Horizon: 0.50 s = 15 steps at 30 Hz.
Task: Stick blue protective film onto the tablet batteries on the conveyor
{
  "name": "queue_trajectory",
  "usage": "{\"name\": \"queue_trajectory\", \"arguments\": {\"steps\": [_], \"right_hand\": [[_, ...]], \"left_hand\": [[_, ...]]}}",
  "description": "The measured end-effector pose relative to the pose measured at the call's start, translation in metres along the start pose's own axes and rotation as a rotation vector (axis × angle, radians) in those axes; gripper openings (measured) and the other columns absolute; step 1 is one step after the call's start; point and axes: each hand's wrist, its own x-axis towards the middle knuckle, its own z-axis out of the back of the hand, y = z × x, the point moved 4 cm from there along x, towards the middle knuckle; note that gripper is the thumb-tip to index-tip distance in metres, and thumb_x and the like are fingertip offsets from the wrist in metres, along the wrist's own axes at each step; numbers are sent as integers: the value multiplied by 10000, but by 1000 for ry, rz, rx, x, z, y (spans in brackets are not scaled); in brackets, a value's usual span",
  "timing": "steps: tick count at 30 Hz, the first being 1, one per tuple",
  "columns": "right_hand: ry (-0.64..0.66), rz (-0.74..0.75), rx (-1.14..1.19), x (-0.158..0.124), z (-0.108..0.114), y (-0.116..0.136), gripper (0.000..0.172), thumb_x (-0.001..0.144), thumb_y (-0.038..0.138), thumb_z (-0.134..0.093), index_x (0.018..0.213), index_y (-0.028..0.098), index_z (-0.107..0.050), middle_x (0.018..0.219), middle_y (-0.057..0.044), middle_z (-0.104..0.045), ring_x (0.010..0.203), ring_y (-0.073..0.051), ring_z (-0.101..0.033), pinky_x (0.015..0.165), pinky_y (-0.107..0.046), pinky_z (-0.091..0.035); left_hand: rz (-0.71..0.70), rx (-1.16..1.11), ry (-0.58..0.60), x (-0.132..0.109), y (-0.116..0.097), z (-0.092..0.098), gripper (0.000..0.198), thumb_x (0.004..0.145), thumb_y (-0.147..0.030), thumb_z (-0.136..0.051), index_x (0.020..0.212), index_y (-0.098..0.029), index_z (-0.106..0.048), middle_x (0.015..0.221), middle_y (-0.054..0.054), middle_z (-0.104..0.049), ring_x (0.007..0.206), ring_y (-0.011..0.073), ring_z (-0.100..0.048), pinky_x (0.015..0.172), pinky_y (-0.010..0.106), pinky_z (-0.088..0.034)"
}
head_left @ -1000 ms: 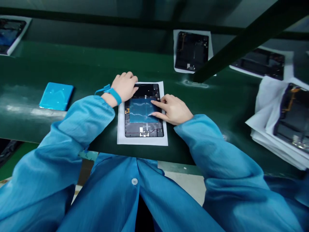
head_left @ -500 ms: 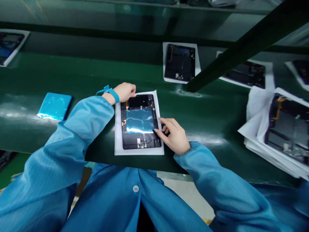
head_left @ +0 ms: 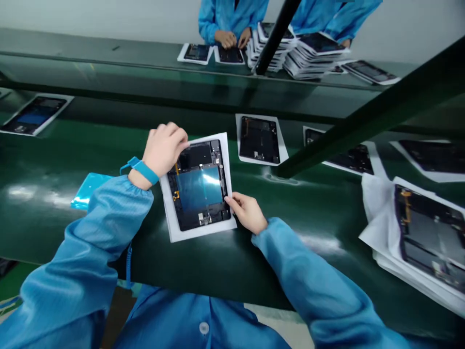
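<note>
An open tablet chassis [head_left: 201, 185] with a blue-filmed battery in its middle lies on a white sheet [head_left: 167, 215], tilted off the green belt. My left hand [head_left: 164, 147], with a blue wrist strap, grips its upper left corner. My right hand [head_left: 246, 211] pinches its lower right corner. Both hands hold the tablet with its sheet.
A blue-filmed battery [head_left: 86, 191] lies on the green belt [head_left: 54, 160] to the left. More tablets on sheets lie ahead [head_left: 260, 139] and far left [head_left: 34, 115]. A stack of tablets [head_left: 425, 237] sits at right. A dark beam [head_left: 363, 121] crosses overhead. Other people's hands [head_left: 230, 38] work at the far bench.
Both hands moved from pressing on the tablet to gripping its corners; the tablet with its sheet has turned and lifted. My view tipped up, showing the far bench.
</note>
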Motion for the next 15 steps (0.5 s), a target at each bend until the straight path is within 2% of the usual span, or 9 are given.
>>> {"name": "queue_trajectory", "arguments": {"steps": [2,4,5,7,10,12,15], "right_hand": [[-76,11,-32,41,-5,8,461,966,578,-409,736,211,-568,638,-27,-588,635,-181,-547,629,-310,-416],[-156,0,-74,92,-7,16,437,977,533,-416,719,206,-549,697,-49,-610,712,-191,-556,682,-314,-413],[-189,-17,-95,119,-7,20,431,987,507,-421,711,202,-547,724,-58,-622,742,-193,-561,707,-315,-416],[-244,-74,-134,171,-5,27,421,1012,469,-430,738,185,-576,786,-65,-644,781,-185,-577,750,-317,-439],[-278,-163,-189,228,1,32,364,1010,479,-517,906,155,-645,909,-45,-671,834,-159,-620,823,-341,-506],[-289,-201,-240,246,7,30,356,997,489,-556,993,149,-663,976,-49,-684,890,-162,-645,866,-370,-529],[-330,-233,-347,243,29,13,387,992,491,-548,1041,135,-692,1031,-127,-697,994,-234,-660,900,-425,-514]], "left_hand": [[158,-70,-157,-16,17,9,358,1038,-535,-405,1168,-267,-603,1188,94,-597,1195,294,-506,1015,500,-418],[238,-167,-226,-39,26,1,405,1052,-528,-361,1249,-225,-545,1219,111,-571,1210,269,-492,1035,469,-422],[212,-187,-184,-52,26,-11,404,1055,-501,-357,1253,-197,-534,1187,120,-576,1151,255,-517,990,443,-446],[139,-201,-72,-75,23,-40,326,1037,-455,-425,1102,-188,-599,982,81,-618,953,225,-570,883,400,-468],[46,-207,83,-99,16,-79,271,1014,-424,-502,1017,-190,-639,877,47,-636,865,209,-582,797,367,-447],[-2,-206,160,-104,13,-94,278,1001,-453,-539,1032,-201,-653,882,37,-647,865,212,-582,783,366,-427],[-17,-218,216,-104,13,-101,297,1014,-466,-514,1055,-206,-650,901,41,-650,879,216,-577,798,373,-411]]}}
